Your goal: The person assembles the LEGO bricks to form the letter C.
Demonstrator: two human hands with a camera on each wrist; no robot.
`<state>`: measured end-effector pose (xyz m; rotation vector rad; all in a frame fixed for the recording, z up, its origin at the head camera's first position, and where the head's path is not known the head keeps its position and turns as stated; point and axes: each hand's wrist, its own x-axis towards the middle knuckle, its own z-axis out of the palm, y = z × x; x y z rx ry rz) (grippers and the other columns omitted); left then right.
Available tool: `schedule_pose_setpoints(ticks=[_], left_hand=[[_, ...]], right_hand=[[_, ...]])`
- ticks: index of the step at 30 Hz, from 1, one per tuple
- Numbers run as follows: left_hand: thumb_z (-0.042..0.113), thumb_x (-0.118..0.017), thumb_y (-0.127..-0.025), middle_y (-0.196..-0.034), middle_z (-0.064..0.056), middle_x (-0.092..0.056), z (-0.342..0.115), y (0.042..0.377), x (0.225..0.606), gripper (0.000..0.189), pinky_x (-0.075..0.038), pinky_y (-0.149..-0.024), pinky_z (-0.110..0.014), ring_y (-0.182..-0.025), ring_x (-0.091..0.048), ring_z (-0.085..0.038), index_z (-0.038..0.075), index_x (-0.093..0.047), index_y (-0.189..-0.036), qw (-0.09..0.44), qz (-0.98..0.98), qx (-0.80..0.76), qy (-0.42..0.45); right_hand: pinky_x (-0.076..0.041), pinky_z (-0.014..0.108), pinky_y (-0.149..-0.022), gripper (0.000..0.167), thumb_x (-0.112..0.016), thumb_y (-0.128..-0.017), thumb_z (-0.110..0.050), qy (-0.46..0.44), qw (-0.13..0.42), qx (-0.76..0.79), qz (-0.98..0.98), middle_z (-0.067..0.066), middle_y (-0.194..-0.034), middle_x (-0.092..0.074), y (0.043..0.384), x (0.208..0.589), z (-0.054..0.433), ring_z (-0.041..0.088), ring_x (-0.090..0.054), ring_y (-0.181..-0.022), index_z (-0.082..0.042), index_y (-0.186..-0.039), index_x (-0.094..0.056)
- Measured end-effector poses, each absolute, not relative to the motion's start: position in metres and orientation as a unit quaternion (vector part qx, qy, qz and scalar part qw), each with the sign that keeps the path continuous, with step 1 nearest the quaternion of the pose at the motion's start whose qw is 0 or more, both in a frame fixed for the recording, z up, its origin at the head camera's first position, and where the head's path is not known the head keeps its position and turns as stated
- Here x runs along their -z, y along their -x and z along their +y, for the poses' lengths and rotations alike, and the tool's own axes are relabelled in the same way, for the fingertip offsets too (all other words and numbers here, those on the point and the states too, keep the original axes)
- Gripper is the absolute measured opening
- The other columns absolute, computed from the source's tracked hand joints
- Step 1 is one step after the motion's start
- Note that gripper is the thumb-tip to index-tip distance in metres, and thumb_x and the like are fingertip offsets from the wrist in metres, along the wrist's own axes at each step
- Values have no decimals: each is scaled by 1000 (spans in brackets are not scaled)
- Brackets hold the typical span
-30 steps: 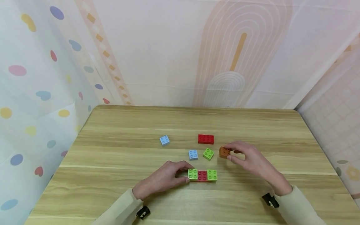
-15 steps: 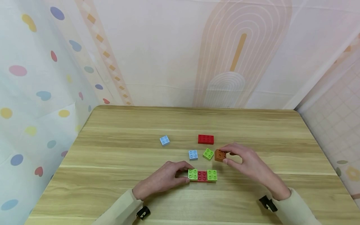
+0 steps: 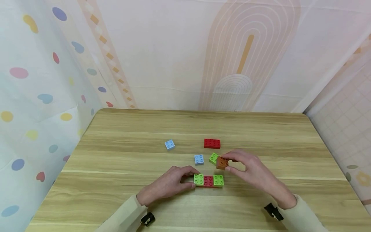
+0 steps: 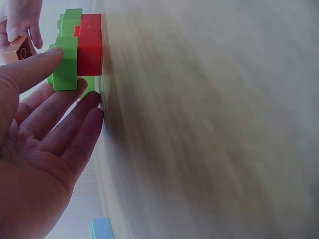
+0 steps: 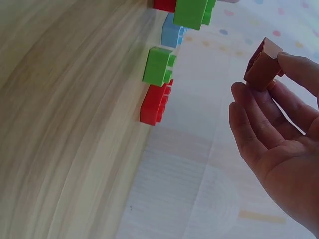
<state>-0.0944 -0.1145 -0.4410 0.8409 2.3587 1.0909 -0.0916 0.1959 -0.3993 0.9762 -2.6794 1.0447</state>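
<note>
My left hand (image 3: pixel 169 183) pinches the left green block (image 4: pixel 66 69) of a small assembly between thumb and fingers. That assembly is a red base block (image 3: pixel 208 181) with a green block at each end, the right one (image 3: pixel 218 180) among them, and bare red studs in the middle. A brown-orange toy block (image 5: pixel 263 64) is pinched in my right hand (image 3: pixel 253 169), raised off the table with its hollow underside partly showing in the right wrist view. In the head view it overlaps a loose green block (image 3: pixel 213 158), behind and right of the assembly.
A red block (image 3: pixel 212 143) lies behind the loose green one. Two light blue blocks rest farther left, one (image 3: pixel 199 159) just behind the assembly and another (image 3: pixel 169 144) toward the back. The wooden table (image 3: pixel 121 154) meets a patterned cloth backdrop (image 3: pixel 168 64).
My right hand has carried the brown-orange block leftward and a little nearer, from beside the loose green block to overlapping it. My left hand and the assembly have stayed put.
</note>
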Motion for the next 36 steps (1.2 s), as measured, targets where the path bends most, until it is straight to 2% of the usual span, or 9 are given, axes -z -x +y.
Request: schedule_pose_setpoints(ticks=[19, 36], left_hand=[[20, -74, -99, -124, -1, -72, -115, 96, 442, 34, -56, -95, -29, -105, -66, -7, 13, -66, -131, 200, 846, -391, -301], [19, -74, -99, -127, -1, -71, -116, 94, 443, 34, -55, -98, -31, -108, -65, -7, 13, -66, -131, 197, 847, -390, -304]], right_hand=[[-57, 47, -97, 34, -74, -98, -18, -316, -5, -354, -880, 1, -130, -69, 85, 397, 178, 23, -66, -116, -16, -132, -70], [-58, 43, -95, 32, -74, -99, -22, -330, -29, -361, -872, 1, -128, -69, 85, 402, 160, 20, -67, -113, -15, -129, -71]])
